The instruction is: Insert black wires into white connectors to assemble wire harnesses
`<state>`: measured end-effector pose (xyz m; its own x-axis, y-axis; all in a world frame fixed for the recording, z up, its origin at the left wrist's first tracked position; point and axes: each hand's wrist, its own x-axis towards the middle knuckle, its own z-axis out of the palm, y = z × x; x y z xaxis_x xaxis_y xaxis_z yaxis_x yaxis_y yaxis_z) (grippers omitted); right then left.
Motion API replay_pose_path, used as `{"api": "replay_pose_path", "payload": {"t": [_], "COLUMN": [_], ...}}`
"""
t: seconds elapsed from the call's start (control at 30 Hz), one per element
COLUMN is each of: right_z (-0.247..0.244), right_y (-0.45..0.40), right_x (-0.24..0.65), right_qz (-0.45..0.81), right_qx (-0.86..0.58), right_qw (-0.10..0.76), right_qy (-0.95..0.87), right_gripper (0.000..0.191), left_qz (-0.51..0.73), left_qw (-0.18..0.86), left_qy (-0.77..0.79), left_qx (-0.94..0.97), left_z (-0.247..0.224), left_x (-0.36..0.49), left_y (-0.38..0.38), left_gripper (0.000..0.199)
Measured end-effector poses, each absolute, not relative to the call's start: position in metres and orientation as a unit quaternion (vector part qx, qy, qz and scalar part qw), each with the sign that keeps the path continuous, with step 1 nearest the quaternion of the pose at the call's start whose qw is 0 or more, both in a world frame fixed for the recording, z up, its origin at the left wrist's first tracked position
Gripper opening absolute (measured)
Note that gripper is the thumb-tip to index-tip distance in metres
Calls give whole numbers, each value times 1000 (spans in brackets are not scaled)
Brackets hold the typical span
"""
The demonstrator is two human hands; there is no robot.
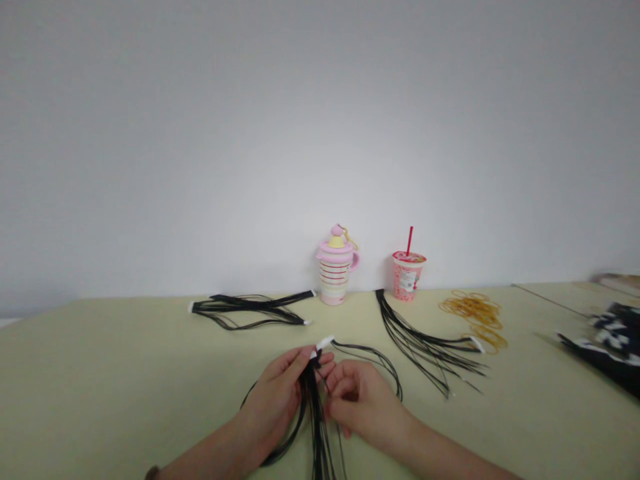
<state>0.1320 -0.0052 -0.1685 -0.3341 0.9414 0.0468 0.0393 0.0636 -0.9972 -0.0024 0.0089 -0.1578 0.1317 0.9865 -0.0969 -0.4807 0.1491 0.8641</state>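
Note:
My left hand [285, 387] is closed around the connector end of a black wire harness [316, 427], whose thin wires hang down toward the near table edge. White connectors [325, 343] poke out above the thumb and fingers. Close on the right, my right hand [357, 400] has its thumb and forefinger pinched on a single black wire [327, 387] of the same bundle. A loop of wires [385, 357] arcs out behind the right hand. The far ends of the hanging wires run out of view at the bottom.
Another black harness [250, 307] with white connectors lies at the back left. A third harness [425, 340] fans out at the right. Along the wall stand a pink pitcher-shaped cup [334, 273] and a pink drink cup [407, 277]. Yellow rubber bands [473, 310] and more black harnesses [605, 353] lie further right.

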Motion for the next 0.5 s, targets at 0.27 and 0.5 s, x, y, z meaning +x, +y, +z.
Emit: {"api": "replay_pose_path", "payload": {"t": [0.27, 0.5], "right_z": [-104, -60], "right_y": [3, 15], "right_x": [180, 230], "right_qz": [688, 600], "right_qx": [-216, -165], "right_qw": [523, 665], "right_qy": [-455, -414], "right_gripper": [11, 9], "left_qz": [567, 566], "left_qw": [668, 663], "left_qy": [366, 385], "left_qx": [313, 304], "left_z": [-164, -158], "left_x": [-6, -3], "left_y": [15, 13], "left_gripper": [14, 15]}}
